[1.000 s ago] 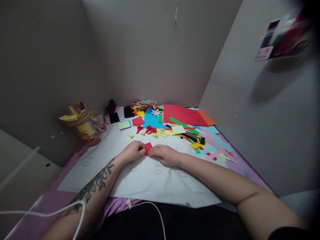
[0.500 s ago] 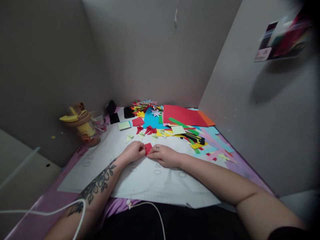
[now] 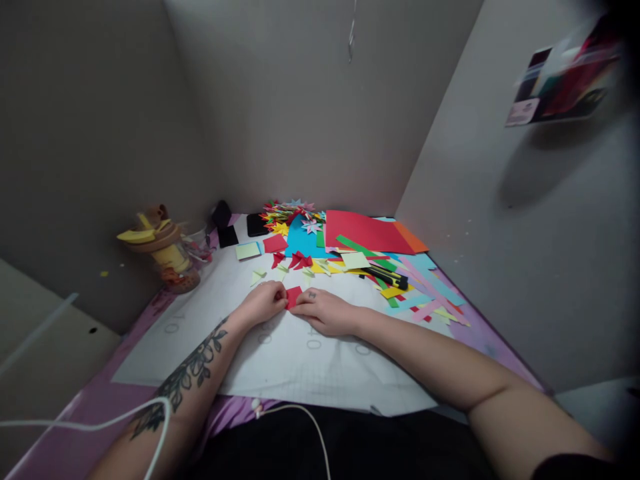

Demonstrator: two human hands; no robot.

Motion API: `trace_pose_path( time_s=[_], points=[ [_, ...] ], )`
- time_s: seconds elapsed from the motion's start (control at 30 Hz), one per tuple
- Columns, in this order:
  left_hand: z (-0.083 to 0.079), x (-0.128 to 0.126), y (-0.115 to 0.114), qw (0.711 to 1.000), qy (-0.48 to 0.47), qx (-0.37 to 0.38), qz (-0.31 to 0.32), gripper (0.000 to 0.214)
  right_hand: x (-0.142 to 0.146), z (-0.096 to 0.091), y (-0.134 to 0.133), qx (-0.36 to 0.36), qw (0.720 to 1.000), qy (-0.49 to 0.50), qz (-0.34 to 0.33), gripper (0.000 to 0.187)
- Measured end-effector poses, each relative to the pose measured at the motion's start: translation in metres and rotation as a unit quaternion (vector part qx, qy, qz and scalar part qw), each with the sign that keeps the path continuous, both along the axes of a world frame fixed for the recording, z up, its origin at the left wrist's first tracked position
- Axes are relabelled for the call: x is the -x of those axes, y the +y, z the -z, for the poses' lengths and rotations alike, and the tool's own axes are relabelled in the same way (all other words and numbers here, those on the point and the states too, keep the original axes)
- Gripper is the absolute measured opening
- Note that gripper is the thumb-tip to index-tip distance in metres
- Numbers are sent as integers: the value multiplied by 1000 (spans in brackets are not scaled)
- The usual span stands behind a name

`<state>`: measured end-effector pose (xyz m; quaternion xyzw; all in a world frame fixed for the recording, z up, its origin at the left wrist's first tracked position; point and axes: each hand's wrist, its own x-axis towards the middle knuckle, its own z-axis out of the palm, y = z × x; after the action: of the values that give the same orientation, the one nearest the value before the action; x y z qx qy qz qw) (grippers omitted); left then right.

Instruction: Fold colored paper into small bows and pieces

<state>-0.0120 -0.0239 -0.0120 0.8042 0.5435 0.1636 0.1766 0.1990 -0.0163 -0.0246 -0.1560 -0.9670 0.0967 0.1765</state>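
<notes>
A small red piece of paper (image 3: 294, 297) lies on the white sheet between my two hands. My left hand (image 3: 266, 302) has its fingers curled closed at the paper's left edge. At the right and lower edge, the pressed-together fingers of my right hand (image 3: 325, 312) hold it down. Just beyond are folded red paper pieces (image 3: 301, 260) and pale green folded pieces (image 3: 259, 275). A red paper square (image 3: 275, 243) and a stack of pale green squares (image 3: 249, 251) lie further left.
Behind lie folded paper stars (image 3: 290, 212), a red sheet (image 3: 363, 230) and a black phone (image 3: 257, 225). A black and yellow cutter (image 3: 387, 276) rests among coloured strips (image 3: 425, 300) at right. A tumbler (image 3: 173, 257) stands left; a white cable (image 3: 163, 427) crosses my left forearm.
The view has shifted very slightly. Both hands stay at the red paper, with little visible movement of the fingers.
</notes>
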Motion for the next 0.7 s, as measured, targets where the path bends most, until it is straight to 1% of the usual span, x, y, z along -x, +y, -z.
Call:
trace_pose_path(
  time_s=[0.17, 0.23, 0.3, 0.43, 0.53, 0.6, 0.7],
  points=[
    [6, 10, 5, 998, -53, 25, 6, 14, 13, -3, -5, -17, 996, -48, 68, 36],
    [9, 12, 6, 997, -63, 31, 7, 15, 15, -3, -4, -16, 996, -54, 73, 37],
    [9, 13, 6, 997, -69, 34, 7, 16, 14, -2, -2, -12, 998, -43, 53, 35],
    [6, 12, 3, 997, -71, 33, 12, 19, 3, -2, 5, 4, 1000, 17, -21, 24],
    [1, 12, 0, 997, -73, 31, 17, 19, -6, -3, 8, 7, 997, 46, -64, 23],
    [0, 12, -1, 996, -78, 30, 17, 19, -11, -5, 9, 3, 995, 55, -81, 23],
    [0, 13, -1, 996, -80, 31, 10, 19, -14, -6, 11, -9, 995, 68, -68, 20]
  ],
)
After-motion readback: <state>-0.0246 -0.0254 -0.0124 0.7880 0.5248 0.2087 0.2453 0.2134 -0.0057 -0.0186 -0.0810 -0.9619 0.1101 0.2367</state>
